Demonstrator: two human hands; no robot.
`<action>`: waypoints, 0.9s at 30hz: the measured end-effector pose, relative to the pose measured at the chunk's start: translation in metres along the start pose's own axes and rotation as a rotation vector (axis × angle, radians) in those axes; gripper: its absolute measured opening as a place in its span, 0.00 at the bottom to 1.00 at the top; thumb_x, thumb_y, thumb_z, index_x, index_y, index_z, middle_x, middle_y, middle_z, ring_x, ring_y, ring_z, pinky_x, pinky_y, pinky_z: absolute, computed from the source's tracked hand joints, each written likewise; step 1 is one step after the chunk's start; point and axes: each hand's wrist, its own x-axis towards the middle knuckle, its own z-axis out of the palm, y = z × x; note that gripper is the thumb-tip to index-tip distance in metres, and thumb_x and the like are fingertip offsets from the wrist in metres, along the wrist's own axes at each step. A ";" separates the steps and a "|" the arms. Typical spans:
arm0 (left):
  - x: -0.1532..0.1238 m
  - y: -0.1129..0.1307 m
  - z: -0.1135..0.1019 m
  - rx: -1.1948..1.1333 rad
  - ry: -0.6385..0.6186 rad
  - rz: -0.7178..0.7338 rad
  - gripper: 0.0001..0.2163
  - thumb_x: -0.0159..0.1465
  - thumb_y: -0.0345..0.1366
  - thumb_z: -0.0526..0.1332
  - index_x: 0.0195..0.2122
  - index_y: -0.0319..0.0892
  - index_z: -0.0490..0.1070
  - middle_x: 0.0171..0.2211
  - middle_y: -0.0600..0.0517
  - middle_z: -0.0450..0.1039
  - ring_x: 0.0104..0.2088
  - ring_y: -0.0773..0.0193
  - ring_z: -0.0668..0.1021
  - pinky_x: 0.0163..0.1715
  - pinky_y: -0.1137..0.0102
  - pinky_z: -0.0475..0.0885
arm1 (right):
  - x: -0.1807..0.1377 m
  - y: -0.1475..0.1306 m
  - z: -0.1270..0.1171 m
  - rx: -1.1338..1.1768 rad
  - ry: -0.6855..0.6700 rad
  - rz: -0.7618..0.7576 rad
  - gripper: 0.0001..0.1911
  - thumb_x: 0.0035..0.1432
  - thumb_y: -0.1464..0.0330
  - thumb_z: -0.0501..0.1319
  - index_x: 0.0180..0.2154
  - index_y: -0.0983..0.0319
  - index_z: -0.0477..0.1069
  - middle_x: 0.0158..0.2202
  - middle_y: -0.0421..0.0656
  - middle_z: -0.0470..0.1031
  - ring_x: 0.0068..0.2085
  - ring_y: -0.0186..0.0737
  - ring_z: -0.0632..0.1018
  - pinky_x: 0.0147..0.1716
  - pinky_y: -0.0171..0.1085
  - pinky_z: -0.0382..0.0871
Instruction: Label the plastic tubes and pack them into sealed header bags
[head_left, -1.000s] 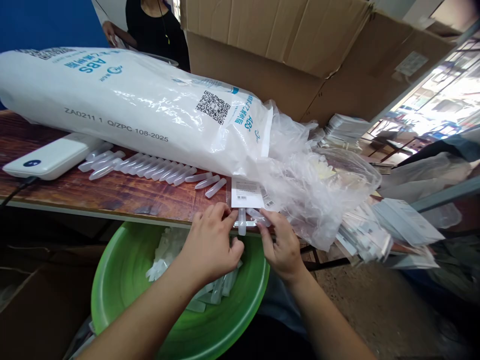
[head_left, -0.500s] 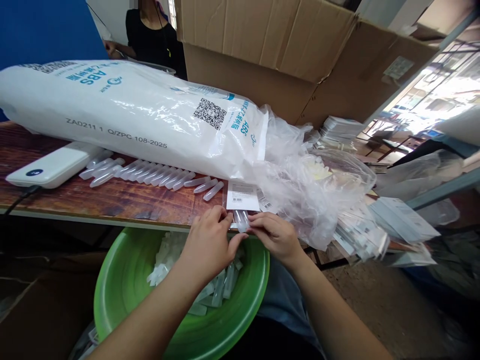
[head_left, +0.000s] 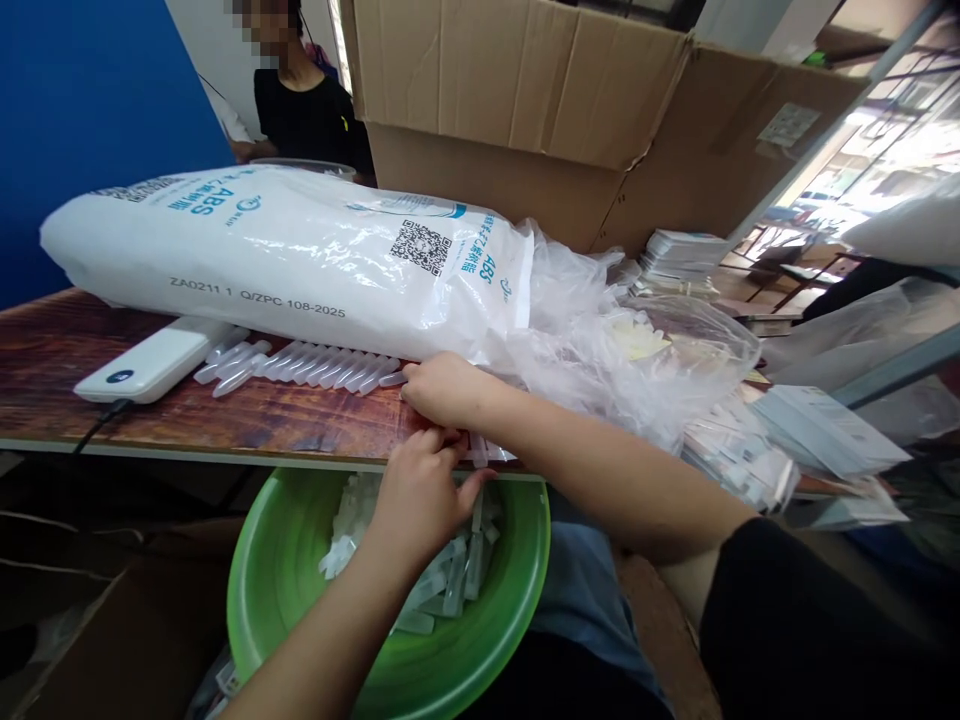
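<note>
My right hand (head_left: 444,388) reaches left across the wooden table (head_left: 225,420). Its fingers curl down over the near end of a row of clear plastic tubes (head_left: 300,362), and what they grip is hidden. Just below it, my left hand (head_left: 420,492) pinches a small clear packet (head_left: 478,450) at the table's front edge. My right forearm covers most of that packet. A green basin (head_left: 277,560) under the table edge holds several more clear tubes (head_left: 450,585).
A big white ABS sack (head_left: 300,250) lies behind the tube row, beside a crumpled clear plastic bag (head_left: 637,350). A white power bank (head_left: 154,360) sits left. Cardboard boxes (head_left: 525,90) stand behind. Stacked packets (head_left: 750,455) lie at right. A person in black (head_left: 304,105) stands beyond.
My right hand left the packet and crossed left over my left hand onto the end of the tube row. The white label card is now hidden. The view shifted left.
</note>
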 end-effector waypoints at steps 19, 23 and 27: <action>-0.004 0.006 -0.003 0.033 -0.029 0.005 0.18 0.61 0.47 0.62 0.45 0.38 0.74 0.44 0.44 0.73 0.46 0.50 0.73 0.45 0.57 0.69 | -0.177 0.025 -0.024 1.067 0.559 0.217 0.09 0.56 0.67 0.61 0.39 0.61 0.68 0.23 0.33 0.63 0.19 0.24 0.62 0.20 0.27 0.60; -0.003 0.004 -0.004 0.023 -0.039 0.027 0.19 0.62 0.48 0.60 0.45 0.37 0.75 0.43 0.44 0.73 0.45 0.50 0.73 0.46 0.57 0.70 | -0.187 0.034 -0.019 0.108 0.510 -0.004 0.11 0.55 0.72 0.62 0.42 0.62 0.67 0.30 0.40 0.70 0.26 0.30 0.71 0.24 0.30 0.66; -0.001 -0.001 -0.003 0.009 -0.038 0.063 0.17 0.63 0.46 0.59 0.44 0.37 0.76 0.43 0.45 0.73 0.44 0.52 0.74 0.46 0.58 0.70 | -0.184 0.040 -0.004 -0.308 0.404 -0.211 0.08 0.57 0.75 0.59 0.41 0.63 0.69 0.28 0.42 0.72 0.29 0.35 0.73 0.29 0.35 0.69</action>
